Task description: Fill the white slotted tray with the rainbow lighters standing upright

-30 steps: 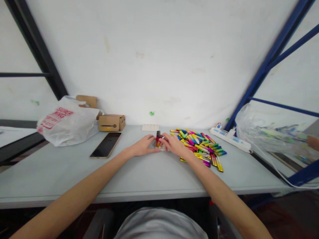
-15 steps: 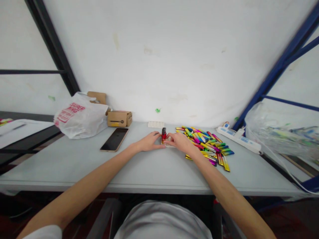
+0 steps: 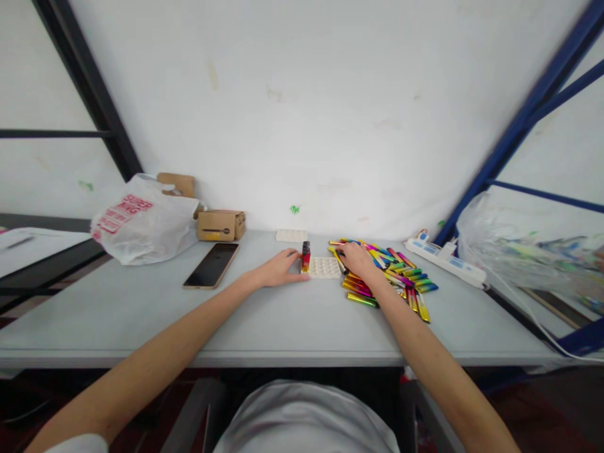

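Observation:
A white tray (image 3: 325,268) with rows of small holes lies on the desk in front of me. Upright at its left end stand a few red-and-yellow lighters (image 3: 306,259) with dark tops. My left hand (image 3: 279,269) steadies that end, thumb at the near edge and fingers at the far side. To the tray's right, my right hand (image 3: 356,258) reaches into the left part of a pile of shiny coloured lighters (image 3: 401,275). Its fingertips are closed on a lighter with a dark end (image 3: 340,252), mostly hidden by the hand.
A second white tray (image 3: 291,235) lies by the wall. On the left are a phone (image 3: 211,265), a small cardboard box (image 3: 221,225) and a white plastic bag (image 3: 146,220). A power strip (image 3: 446,262) with a cable lies at the right, near the blue metal frame (image 3: 509,138).
My right hand has moved right from the standing lighters to the pile, uncovering the holed tray. My left hand stays at the tray's left end. The view has shifted slightly.

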`<state>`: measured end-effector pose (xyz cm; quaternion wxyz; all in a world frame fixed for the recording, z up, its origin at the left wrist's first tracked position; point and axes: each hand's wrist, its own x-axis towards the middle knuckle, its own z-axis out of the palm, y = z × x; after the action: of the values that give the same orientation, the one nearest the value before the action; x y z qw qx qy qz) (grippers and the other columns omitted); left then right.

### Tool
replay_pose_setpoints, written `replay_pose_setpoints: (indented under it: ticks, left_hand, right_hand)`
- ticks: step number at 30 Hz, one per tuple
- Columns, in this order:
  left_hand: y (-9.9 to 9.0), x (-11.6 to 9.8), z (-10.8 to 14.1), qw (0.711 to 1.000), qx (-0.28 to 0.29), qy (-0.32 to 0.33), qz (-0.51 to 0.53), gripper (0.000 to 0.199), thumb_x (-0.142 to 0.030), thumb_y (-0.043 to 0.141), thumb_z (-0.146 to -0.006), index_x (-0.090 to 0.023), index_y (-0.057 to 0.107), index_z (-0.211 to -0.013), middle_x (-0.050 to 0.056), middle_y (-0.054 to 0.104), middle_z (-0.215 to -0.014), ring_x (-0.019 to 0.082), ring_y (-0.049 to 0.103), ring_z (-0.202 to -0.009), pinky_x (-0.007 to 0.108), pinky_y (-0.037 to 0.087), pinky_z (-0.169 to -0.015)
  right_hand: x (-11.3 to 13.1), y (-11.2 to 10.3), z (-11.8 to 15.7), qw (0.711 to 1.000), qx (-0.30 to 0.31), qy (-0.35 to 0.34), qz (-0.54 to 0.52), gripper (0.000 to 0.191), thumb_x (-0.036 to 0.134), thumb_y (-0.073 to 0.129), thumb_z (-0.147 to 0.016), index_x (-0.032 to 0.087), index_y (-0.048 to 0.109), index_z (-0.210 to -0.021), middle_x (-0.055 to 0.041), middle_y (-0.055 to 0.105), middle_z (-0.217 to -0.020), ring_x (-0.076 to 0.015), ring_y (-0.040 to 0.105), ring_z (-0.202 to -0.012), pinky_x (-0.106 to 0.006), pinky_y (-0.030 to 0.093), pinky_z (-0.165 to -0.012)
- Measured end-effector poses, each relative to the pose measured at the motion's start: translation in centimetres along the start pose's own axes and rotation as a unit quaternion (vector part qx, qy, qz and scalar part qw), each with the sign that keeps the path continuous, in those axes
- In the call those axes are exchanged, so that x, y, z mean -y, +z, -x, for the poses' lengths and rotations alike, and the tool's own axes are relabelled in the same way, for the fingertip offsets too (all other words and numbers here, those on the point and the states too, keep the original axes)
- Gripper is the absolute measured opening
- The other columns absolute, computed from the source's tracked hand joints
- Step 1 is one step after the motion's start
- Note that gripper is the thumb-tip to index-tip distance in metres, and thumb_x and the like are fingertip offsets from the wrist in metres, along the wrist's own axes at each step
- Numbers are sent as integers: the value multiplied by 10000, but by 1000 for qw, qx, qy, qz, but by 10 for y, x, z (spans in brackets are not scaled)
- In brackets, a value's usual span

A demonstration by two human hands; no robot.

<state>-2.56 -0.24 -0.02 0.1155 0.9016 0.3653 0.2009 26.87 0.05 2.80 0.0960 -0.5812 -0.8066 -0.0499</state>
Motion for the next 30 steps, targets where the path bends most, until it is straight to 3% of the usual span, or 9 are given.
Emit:
replay_pose_setpoints:
  ticks: [5, 9, 13, 17, 21, 23, 26, 28, 30]
  left_hand:
    - [1, 0, 0, 1000, -4, -7, -2, 690, -745, 665, -909, -172, 645, -1293, 179, 650, -1398, 355, 618, -1308, 438, 477, -1158]
    - [1, 0, 0, 1000, -2, -14, 6, 716, -747, 666, -904, -163, 635, -1318, 185, 637, -1421, 361, 614, -1325, 452, 469, -1171]
    - [0, 0, 0, 1000, -2, -13, 7, 725, -760, 659, -903, -164, 642, -1316, 189, 637, -1427, 372, 614, -1326, 457, 472, -1169]
    - [1, 2, 2, 1000, -15, -3, 13, 724, -768, 663, -900, -175, 650, -1314, 184, 644, -1417, 372, 620, -1307, 465, 485, -1157]
    - [2, 4, 2, 1000, -18, 3, 10, 737, -777, 659, -901, -182, 642, -1336, 175, 646, -1409, 364, 622, -1303, 469, 481, -1167]
    - [3, 4, 2, 1000, -17, 3, 5, 751, -787, 647, -904, -178, 638, -1343, 177, 645, -1405, 362, 619, -1305, 464, 477, -1173]
    - [4, 5, 2, 1000, -18, 0, 5, 755, -797, 638, -904, -185, 636, -1346, 173, 645, -1403, 361, 617, -1304, 466, 475, -1176]
    - [4, 4, 2, 1000, -18, 0, 8, 748, -792, 641, -902, -186, 637, -1341, 171, 644, -1406, 362, 614, -1308, 472, 472, -1179]
    - [4, 4, 2, 1000, -18, 0, 14, 735, -777, 649, -906, -181, 638, -1336, 173, 643, -1410, 364, 610, -1313, 480, 470, -1181]
  right_hand:
    - [-3, -2, 0, 997, -64, -15, -46, 380, 138, 612, -986, 175, 718, -1349, -159, 720, -1308, -262, 690, -1208, -345, 491, -1088]
    - [-5, -4, -2, 966, -169, -41, -190, 311, 152, 632, -949, 176, 751, -1236, -124, 735, -1188, -230, 711, -1077, -354, 535, -1016]
    - [5, -4, -3, 874, -208, 8, -439, 393, 353, 748, -868, 165, 737, -1213, -63, 760, -979, -200, 696, -839, -347, 571, -826]
    - [23, -7, -1, 763, -171, 33, -623, 543, 625, 750, -832, 186, 736, -1151, -40, 738, -956, -194, 676, -876, -332, 570, -807]
    - [38, -10, 3, 706, -128, 41, -695, 579, 764, 700, -811, 232, 650, -1034, -23, 688, -931, -179, 676, -826, -331, 595, -768]
    - [44, -11, 5, 697, -98, 32, -710, 566, 770, 678, -829, 249, 579, -1026, 6, 655, -873, -141, 617, -670, -297, 566, -638]
    - [51, -11, 8, 703, -57, 25, -708, 531, 740, 649, -870, 265, 540, -1081, 92, 499, -694, -91, 367, -459, -222, 369, -444]
    - [54, -9, 10, 731, -52, 39, -679, 508, 744, 602, -896, 258, 548, -1032, 115, 373, -618, -95, 268, -436, -220, 251, -415]
    - [57, -7, 11, 785, -87, 42, -611, 512, 754, 543, -921, 244, 538, -873, 95, 348, -591, -109, 294, -467, -241, 239, -439]
